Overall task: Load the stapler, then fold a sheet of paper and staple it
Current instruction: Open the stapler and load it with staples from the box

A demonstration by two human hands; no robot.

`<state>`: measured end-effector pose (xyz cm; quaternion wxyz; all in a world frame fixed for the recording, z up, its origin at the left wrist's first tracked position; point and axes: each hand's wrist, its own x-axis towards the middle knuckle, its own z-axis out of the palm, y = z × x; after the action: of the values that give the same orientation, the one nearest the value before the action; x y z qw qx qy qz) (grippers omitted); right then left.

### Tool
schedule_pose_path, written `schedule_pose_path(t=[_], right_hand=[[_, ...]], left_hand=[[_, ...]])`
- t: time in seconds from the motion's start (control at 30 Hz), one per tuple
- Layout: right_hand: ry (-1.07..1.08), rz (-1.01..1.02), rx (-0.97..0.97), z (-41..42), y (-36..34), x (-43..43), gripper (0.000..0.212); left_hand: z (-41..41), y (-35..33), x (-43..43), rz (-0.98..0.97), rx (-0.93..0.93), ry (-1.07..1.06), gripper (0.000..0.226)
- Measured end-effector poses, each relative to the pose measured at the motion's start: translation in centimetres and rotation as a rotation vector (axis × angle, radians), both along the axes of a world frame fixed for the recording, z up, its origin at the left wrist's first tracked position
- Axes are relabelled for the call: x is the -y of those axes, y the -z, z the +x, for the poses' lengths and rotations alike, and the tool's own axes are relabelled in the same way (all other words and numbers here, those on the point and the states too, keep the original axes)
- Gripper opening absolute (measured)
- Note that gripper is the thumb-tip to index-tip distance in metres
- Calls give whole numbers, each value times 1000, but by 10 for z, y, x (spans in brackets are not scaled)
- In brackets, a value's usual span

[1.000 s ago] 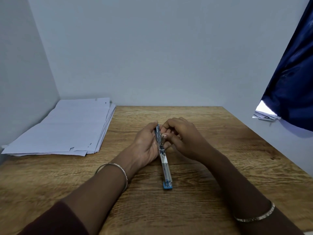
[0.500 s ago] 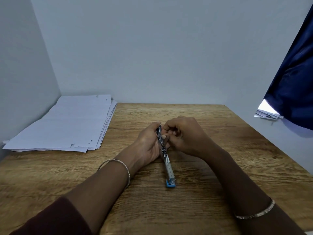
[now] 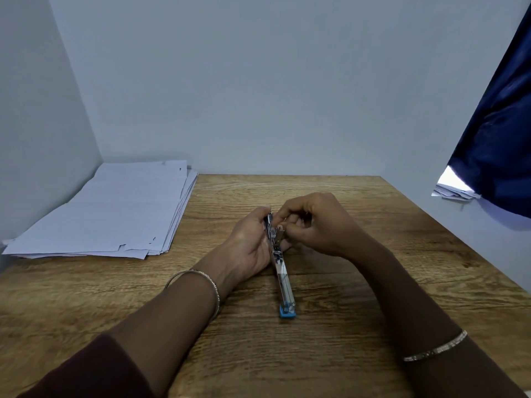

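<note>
A small metal stapler [image 3: 283, 278] lies opened out flat in the middle of the wooden table [image 3: 359, 326], its blue end pointing toward me. My left hand [image 3: 253, 245] grips the far half of the stapler from the left. My right hand [image 3: 319, 225] is curled at the same spot from the right, its fingertips pinching something small and metallic at the stapler's channel; I cannot tell for certain that it is a strip of staples. A stack of white paper sheets [image 3: 115, 211] lies at the back left of the table.
Grey walls close in the table at the back and left. A dark blue cloth [image 3: 497, 139] hangs at the upper right, with a few papers [image 3: 454, 188] beneath it. Bangles sit on both wrists.
Both hands stay at the stapler's far end. The right fingers have shifted slightly at the channel, and the stapler's near end has turned a little to the right.
</note>
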<state>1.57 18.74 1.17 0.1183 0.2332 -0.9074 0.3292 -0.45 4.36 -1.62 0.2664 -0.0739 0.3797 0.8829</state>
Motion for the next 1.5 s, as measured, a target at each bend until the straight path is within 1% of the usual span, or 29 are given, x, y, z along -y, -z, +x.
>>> schedule_pose_path(t=[0.07, 0.1, 0.17, 0.2, 0.4, 0.6, 0.67, 0.8, 0.87, 1.0, 1.03, 1.1, 1.13, 1.17, 1.23, 1.27, 1.33, 1.4, 1.5], right_hand=[[-4, -17, 27, 2, 0, -1, 20], [-4, -12, 30, 3, 0, -1, 21], [-9, 8, 32, 4, 1, -2, 22], [-14, 10, 33, 4, 1, -2, 23], [-57, -10, 47, 6, 2, -1, 22], [-75, 21, 52, 7, 3, 0, 35], [-66, 39, 33, 5, 4, 0, 34], [-47, 88, -5, 1, 9, 0, 25], [-40, 101, -29, 1, 10, 0, 25], [-36, 89, -60, 1, 11, 0, 28], [-32, 76, -64, 2, 11, 0, 27], [-29, 40, -57, 3, 9, -1, 25], [-34, 12, -43, 3, 8, 0, 23], [-42, -20, -26, 4, 8, 0, 23], [-60, -78, 11, 5, 6, 1, 23], [-70, -89, 27, 5, 6, 1, 22], [-82, -65, 38, 6, 5, 2, 19], [-86, -25, 37, 6, 6, 3, 16], [-90, 24, 2, 5, 8, 2, 14]], left_hand=[[-1, 1, 0, 4, 0, -13, 52], [-2, 1, 0, 14, 1, -20, 47], [-2, 0, 0, 11, -2, -33, 32], [-1, 0, 1, -6, -5, -37, 29], [-3, 1, 3, -62, 27, -79, 39], [-5, 1, 3, -46, 41, -68, 41], [-6, 1, 4, -22, 56, -64, 39], [-7, 1, 4, 8, 91, -50, 26], [-6, 0, 5, 33, 102, -41, 30], [-5, -1, 9, 129, 152, -13, 47], [-4, -2, 10, 166, 170, -13, 46], [-3, -6, 10, 232, 204, -34, 32], [-2, -8, 11, 257, 217, -53, 29], [-1, -10, 11, 275, 220, -66, 31], [1, -14, 11, 276, 226, -77, 38], [2, -15, 10, 263, 221, -74, 38], [4, -17, 10, 233, 215, -69, 36], [4, -15, 9, 204, 220, -75, 45], [6, -16, 8, 176, 210, -80, 34]])
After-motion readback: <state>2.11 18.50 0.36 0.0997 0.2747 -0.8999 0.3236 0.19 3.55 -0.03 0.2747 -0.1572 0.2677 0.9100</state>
